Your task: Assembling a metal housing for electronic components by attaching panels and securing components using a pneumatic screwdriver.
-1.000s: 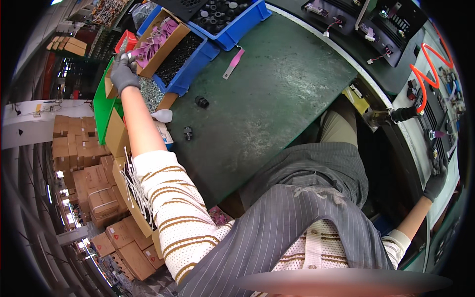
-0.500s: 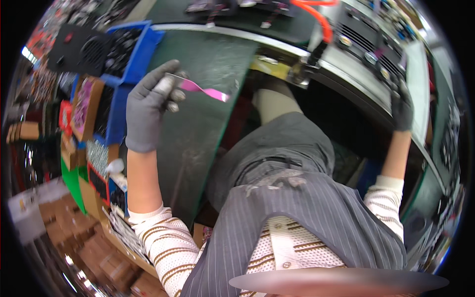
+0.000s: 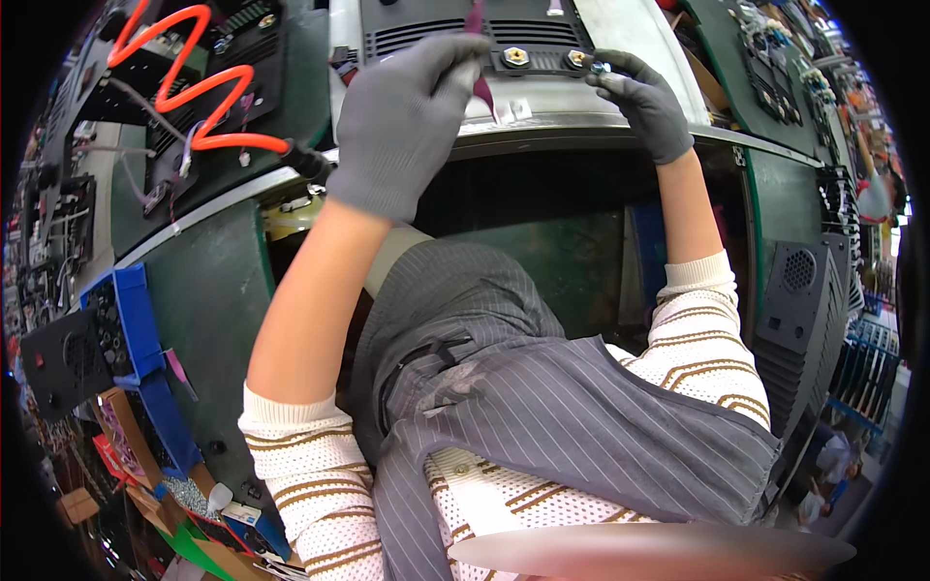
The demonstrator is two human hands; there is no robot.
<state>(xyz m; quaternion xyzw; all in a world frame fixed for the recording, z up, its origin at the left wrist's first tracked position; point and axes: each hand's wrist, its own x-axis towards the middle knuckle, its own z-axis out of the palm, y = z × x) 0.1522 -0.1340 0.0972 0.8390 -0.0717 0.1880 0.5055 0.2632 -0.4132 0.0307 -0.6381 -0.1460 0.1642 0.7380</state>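
Observation:
My left hand (image 3: 402, 121), in a grey glove, is over a black slotted panel (image 3: 426, 37). Its thumb and forefinger are closed on a thin purple strip (image 3: 484, 95), which shows above and below the fingers. To the right, my gloved right hand (image 3: 647, 105) is at the panel's near right corner, beside a brass-coloured fitting (image 3: 515, 56) and another like it. Its fingertips pinch something small and shiny, too small to name. A small whitish piece (image 3: 513, 109) is at the bench edge below the panel.
An orange coiled hose (image 3: 228, 136) crosses the bench at the left. A pink strip (image 3: 178, 370) lies on the green worktop (image 3: 208, 281) beside blue bins (image 3: 140, 324). Far right stands a black vented casing (image 3: 799, 320). More dark parts lie on both side benches.
My view has turned right. My left hand has come from the green worktop to the panel; a pink strip now lies on that worktop. My right hand remains at the panel.

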